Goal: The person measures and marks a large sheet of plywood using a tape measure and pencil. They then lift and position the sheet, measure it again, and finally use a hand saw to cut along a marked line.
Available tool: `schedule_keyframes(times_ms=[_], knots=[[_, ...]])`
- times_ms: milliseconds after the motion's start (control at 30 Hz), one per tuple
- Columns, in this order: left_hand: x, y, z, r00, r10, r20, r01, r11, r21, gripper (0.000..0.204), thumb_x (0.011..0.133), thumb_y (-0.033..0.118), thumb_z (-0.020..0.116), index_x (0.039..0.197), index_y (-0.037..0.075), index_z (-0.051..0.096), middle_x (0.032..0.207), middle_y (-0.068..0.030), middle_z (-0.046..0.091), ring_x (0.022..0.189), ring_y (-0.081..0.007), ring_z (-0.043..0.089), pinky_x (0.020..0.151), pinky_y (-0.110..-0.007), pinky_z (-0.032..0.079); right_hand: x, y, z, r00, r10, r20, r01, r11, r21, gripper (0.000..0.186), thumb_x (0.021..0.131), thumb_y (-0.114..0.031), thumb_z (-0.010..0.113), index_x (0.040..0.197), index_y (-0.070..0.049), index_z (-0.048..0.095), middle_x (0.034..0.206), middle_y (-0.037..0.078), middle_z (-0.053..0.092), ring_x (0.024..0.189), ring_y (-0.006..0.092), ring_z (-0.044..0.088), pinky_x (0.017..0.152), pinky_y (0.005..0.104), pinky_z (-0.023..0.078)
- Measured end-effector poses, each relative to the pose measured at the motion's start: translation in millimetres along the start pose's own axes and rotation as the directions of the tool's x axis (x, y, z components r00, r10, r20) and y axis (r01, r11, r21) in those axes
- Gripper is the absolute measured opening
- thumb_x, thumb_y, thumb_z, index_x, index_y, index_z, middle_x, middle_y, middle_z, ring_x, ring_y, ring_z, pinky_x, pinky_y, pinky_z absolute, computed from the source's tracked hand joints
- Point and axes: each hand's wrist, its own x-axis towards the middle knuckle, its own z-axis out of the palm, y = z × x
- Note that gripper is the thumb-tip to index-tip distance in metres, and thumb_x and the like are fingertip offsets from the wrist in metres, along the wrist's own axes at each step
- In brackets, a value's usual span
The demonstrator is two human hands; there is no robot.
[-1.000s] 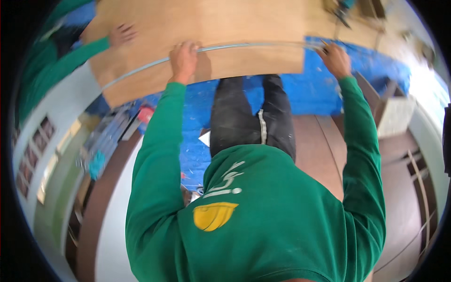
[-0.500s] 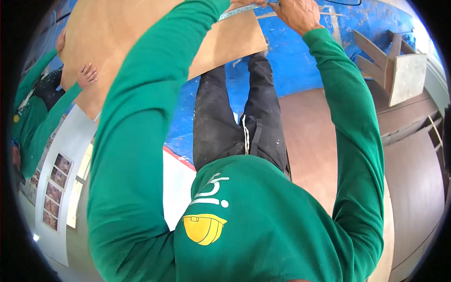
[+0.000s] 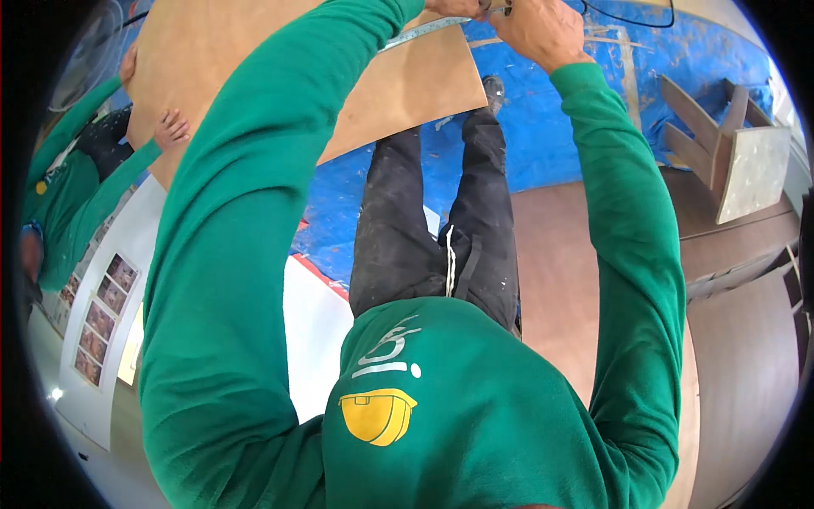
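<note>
At the top edge of the head view, both my hands are over a large tan wood board (image 3: 407, 89). A pale strip with measuring marks (image 3: 428, 32), like a ruler or tape blade, lies across the board beside my left hand (image 3: 454, 7). The frame's edge cuts off most of that hand and hides its fingers. My right hand (image 3: 543, 32) is just past the board's right edge, its fingers curled closed. A small metallic piece (image 3: 500, 10) shows at its fingertips, too little of it visible to name.
On the far left a co-worker's hand (image 3: 172, 129) rests on the board's edge. Paint-spotted blue sheeting (image 3: 543, 127) covers the floor. A wooden piece of joined boards (image 3: 753, 174) stands at the right, near brown panels (image 3: 551, 246). A black cable (image 3: 636, 19) loops at the top.
The whole view has shifted slightly, and my shoe now shows beyond the board's corner. My hands stay close together at the strip, the right one slightly lower in the picture.
</note>
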Motion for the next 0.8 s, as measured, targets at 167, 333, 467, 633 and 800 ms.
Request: schedule_keyframes(times_ms=[167, 333, 467, 633, 800], knots=[[-8.7, 18.5, -12.8, 0.993, -0.112, -0.038, 0.108, 0.990, -0.093, 0.023, 0.082, 0.027, 0.069, 0.095, 0.009, 0.078, 0.089, -0.0197, 0.074, 0.086, -0.0405, 0.071, 0.074, -0.051, 0.056, 10.7, 8.8, 3.4, 0.995, -0.033, 0.097, 0.026, 0.997, 0.072, 0.024, 0.088, -0.031, 0.066, 0.096, -0.013, 0.079, 0.092, 0.020, 0.075, 0.090, 0.0412, 0.073, 0.079, 0.0508, 0.058], [-11.9, 23.1, -16.5, 0.991, -0.127, -0.053, 0.120, 0.987, -0.106, 0.023, 0.083, 0.026, 0.070, 0.095, 0.009, 0.078, 0.089, -0.0208, 0.074, 0.086, -0.0406, 0.072, 0.075, -0.051, 0.056, 7.9, 9.2, -1.0, 0.994, 0.086, 0.074, -0.105, 0.945, 0.309, 0.025, 0.090, -0.027, 0.065, 0.098, -0.007, 0.078, 0.098, 0.021, 0.075, 0.092, 0.0409, 0.072, 0.081, 0.0481, 0.058], [-10.1, 12.9, -11.4, 0.991, -0.136, 0.001, 0.135, 0.983, -0.123, 0.023, 0.083, 0.026, 0.070, 0.095, 0.008, 0.078, 0.088, -0.0222, 0.074, 0.085, -0.0412, 0.072, 0.075, -0.052, 0.056, -23.2, 24.2, -3.6, 0.951, 0.177, -0.252, -0.073, 0.925, 0.374, 0.026, 0.094, -0.024, 0.068, 0.109, -0.004, 0.075, 0.109, 0.021, 0.074, 0.100, 0.0381, 0.071, 0.083, 0.0459, 0.056], [-10.2, 4.7, -8.6, 0.992, -0.126, 0.029, 0.128, 0.988, -0.085, 0.025, 0.083, 0.028, 0.070, 0.094, 0.006, 0.077, 0.089, -0.0228, 0.074, 0.086, -0.0409, 0.072, 0.076, -0.051, 0.056, -87.7, -6.8, -28.6, 0.931, 0.362, 0.043, -0.244, 0.531, 0.812, 0.023, 0.099, -0.026, 0.072, 0.101, -0.003, 0.076, 0.090, 0.012, 0.074, 0.084, 0.0241, 0.073, 0.073, 0.0367, 0.056], [-8.3, 9.9, -10.1, 0.995, -0.097, -0.034, 0.087, 0.973, -0.212, 0.027, 0.081, 0.029, 0.072, 0.095, 0.006, 0.076, 0.090, -0.0227, 0.073, 0.087, -0.0409, 0.072, 0.077, -0.051, 0.055, -118.1, -13.9, 10.3, 0.957, 0.289, 0.038, -0.249, 0.742, 0.622, 0.014, 0.096, -0.016, 0.078, 0.102, -0.002, 0.076, 0.089, 0.009, 0.075, 0.074, 0.0129, 0.062, 0.068, 0.0281, 0.051]])
